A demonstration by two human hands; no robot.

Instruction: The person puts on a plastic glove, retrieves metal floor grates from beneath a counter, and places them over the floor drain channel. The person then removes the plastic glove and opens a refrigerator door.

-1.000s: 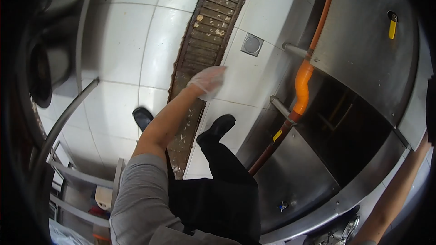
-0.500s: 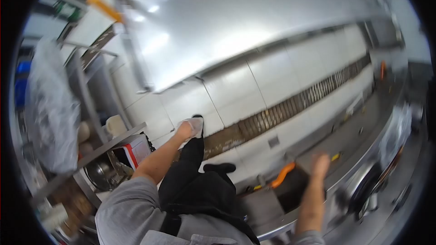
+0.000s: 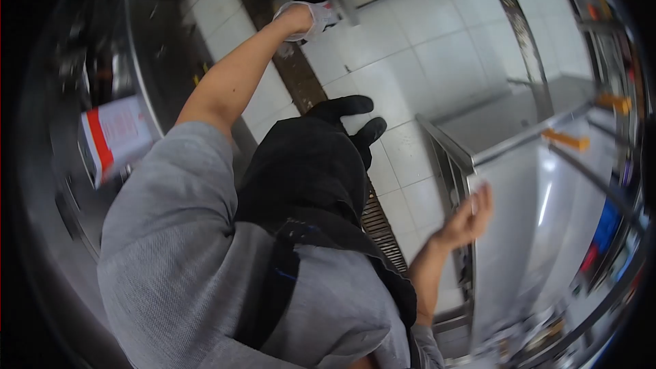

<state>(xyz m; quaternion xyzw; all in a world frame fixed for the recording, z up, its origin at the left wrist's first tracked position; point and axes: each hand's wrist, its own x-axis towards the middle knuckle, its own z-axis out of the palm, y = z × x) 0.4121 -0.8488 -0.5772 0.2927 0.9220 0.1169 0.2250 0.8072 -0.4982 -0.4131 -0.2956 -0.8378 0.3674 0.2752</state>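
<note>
My left hand (image 3: 305,22), in a clear plastic glove, reaches out at the top centre. Its fingers are blurred and partly hidden, so what they hold, if anything, cannot be made out. A small dark shape is beside the fingertips. My right hand (image 3: 470,220), bare, is raised at the right with loosely bent fingers apart and nothing in them. It is nearest to the corner of a steel table (image 3: 519,232), and I cannot tell whether they touch.
At the left, a white and red container (image 3: 117,135) is on a steel counter (image 3: 164,48). White floor tiles (image 3: 427,75) and a drain grate (image 3: 383,232) run past my black shoes (image 3: 372,131). Orange-yellow pieces (image 3: 567,140) are at the table's edge. Shelving lines the far right.
The view has swung round to another part of the kitchen. My left arm now stretches farther up in the view. My right hand is now beside the steel table, away from the counter.
</note>
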